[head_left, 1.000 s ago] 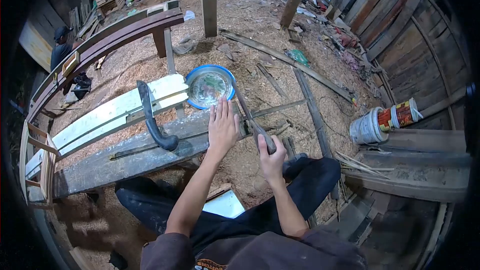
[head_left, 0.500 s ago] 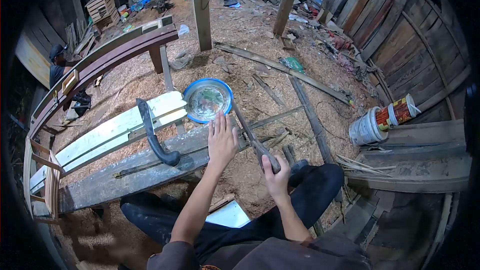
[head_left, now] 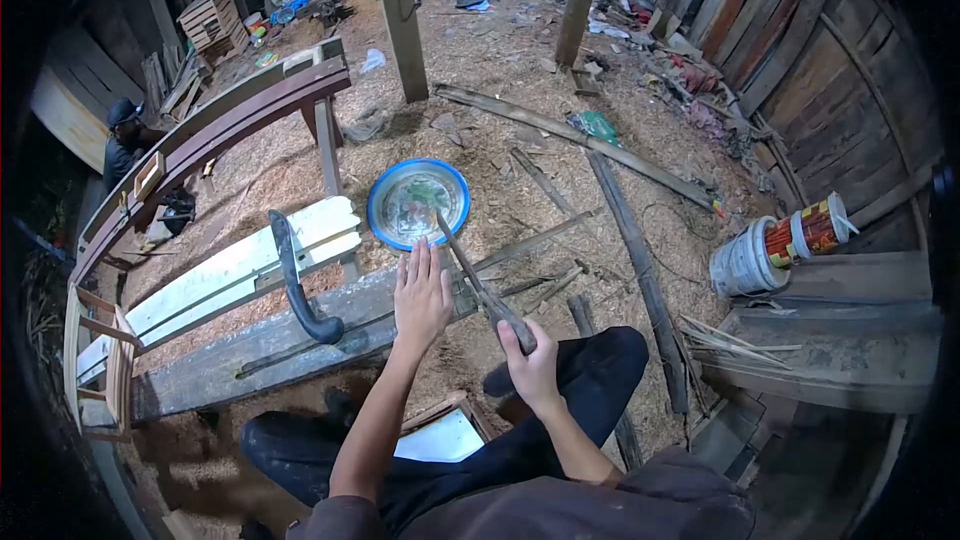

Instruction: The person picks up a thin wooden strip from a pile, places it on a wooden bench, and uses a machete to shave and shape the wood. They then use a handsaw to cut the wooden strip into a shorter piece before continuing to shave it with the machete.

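My left hand (head_left: 423, 302) stretches out flat, fingers straight and close together, above the front edge of a weathered plank (head_left: 195, 380). Its fingertips are just below the blue rim of a shallow round basin (head_left: 371, 204). Wrapped round the handle of a long, narrow, dark-bladed tool (head_left: 467, 266) is my right hand (head_left: 530, 365). The blade slants up and left beside my left hand, its tip in front of the basin's right side. Whether the tip touches the basin, I cannot tell. A machete with a black handle (head_left: 300, 290) lies across the planks on the left.
White-painted boards (head_left: 240, 252) and a curved wooden frame (head_left: 240, 120) run along the left. Behind the frame crouches another person (head_left: 125, 145). Two posts (head_left: 402, 25) rise ahead. Loose timber lies on the shavings-covered ground; buckets (head_left: 750, 260) lean at the right.
Both hands have shifted left, and the tool's tip has come from beside the basin to in front of its right part. The camera view has moved slightly.
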Demonstrator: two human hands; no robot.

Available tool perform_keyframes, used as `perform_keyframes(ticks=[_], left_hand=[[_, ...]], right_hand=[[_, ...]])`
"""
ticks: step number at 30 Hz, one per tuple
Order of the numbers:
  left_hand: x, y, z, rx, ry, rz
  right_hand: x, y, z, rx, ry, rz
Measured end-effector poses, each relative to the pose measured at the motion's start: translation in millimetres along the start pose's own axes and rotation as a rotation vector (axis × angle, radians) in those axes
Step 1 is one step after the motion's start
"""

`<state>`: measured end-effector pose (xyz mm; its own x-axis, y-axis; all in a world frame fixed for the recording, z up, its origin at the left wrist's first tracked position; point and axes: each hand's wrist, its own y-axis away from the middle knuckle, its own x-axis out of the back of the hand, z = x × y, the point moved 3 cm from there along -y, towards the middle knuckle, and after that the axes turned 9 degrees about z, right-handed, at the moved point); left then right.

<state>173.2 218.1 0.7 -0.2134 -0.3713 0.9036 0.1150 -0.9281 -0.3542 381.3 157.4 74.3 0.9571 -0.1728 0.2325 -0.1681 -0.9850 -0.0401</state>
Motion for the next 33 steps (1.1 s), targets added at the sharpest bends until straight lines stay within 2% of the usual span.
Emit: perform_keyframes(ticks=[2,6,7,11,14,18,19,22,24,28,33], left_hand=[[2,-2,0,-0.020,-0.016,0.008],[1,-2,1,-0.024,-0.055,-0.015],[1,-3,0,-0.031,-0.046,-0.005],[0,-1,0,-0.026,-0.037,-0.015],[-4,0,-3,-0.049,-0.052,0.001],[-7,-2,-5,-0.079,-0.045,-0.006],[-7,-2,-5,-0.083,-0.035,-0.012],[-9,-6,-9,-0.131,-0.165,-0.046],[-9,-9,-11,-0.196,-0.212,-0.126],[-11,-12,-17,-0.205,-0.151,-0.191],[-4,-21,-22,-0.325,-0.085,-0.167]], right_hand=[[7,6,11,0.043,-0.091,-0.036],[9,-4,4,0.048,-0.069,-0.102],[2,-11,7,0.118,-0.008,-0.113],[1,-14,-11,0.043,-0.047,-0.162],[7,-14,-4,0.062,0.001,-0.177],[-8,-21,2,0.107,-0.086,-0.107],[-4,-20,-8,0.069,-0.029,-0.143],[-11,-12,-8,0.131,-0.072,-0.066],[-8,-9,-7,0.080,-0.029,-0.108],[-12,-8,-7,0.073,0.031,-0.082],[-18,-2,-10,0.104,0.050,-0.049]])
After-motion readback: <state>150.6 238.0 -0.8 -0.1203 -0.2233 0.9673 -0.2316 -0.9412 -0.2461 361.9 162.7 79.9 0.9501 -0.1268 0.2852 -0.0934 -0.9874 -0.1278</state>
